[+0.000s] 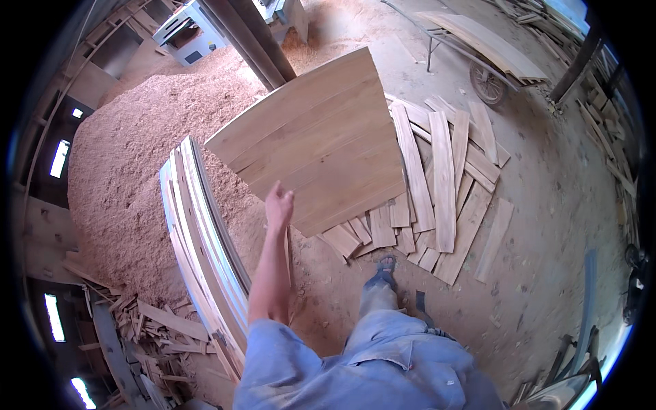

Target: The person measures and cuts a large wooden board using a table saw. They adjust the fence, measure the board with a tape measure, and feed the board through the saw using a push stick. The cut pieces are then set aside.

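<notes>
My left hand [279,205] is raised in front of me and grips the near lower edge of a large wooden panel [314,137] made of several planks joined side by side. The panel is off the ground and tilted, its far corner pointing away from me. Just to the left of my arm, a row of similar thin panels [205,239] stands on edge. My right hand is not visible. My foot in a sandal [385,270] rests on the dirt floor below the panel.
Loose short planks [444,184] lie spread on the floor to the right. A big sawdust heap [123,157] fills the left. A wheeled cart with boards [488,82] stands far right. Scrap wood [157,328] is piled at lower left.
</notes>
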### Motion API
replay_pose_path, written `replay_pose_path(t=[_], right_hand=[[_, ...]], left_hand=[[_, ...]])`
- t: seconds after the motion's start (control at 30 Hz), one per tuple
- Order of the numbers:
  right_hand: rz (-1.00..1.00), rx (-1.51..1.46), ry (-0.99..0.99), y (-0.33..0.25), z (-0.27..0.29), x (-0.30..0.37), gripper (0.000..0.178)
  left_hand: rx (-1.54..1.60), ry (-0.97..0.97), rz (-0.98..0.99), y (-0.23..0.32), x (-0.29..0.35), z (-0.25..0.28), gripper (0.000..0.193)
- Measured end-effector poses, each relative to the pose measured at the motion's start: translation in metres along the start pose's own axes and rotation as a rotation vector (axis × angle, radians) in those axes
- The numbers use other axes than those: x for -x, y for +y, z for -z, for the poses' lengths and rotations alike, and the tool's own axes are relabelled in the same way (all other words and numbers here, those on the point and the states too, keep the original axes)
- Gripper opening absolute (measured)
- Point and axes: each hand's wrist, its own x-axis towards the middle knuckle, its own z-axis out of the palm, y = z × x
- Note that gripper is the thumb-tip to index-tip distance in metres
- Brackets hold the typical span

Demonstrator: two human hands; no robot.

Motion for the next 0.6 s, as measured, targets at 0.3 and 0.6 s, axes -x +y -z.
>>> replay_pose_path(t=[0.3, 0.6], right_hand=[[-0.092, 0.024, 0.016, -0.069, 0.012, 0.01, 0.034], [-0.094, 0.008, 0.035, -0.031, 0.001, 0.051, 0.032]], left_hand=[[-0.51, 0.24, -0.369, 0.043, -0.227, 0.03, 0.078], [-0.856, 0.143, -0.295, 0.069, -0.313, 0.041, 0.061]])
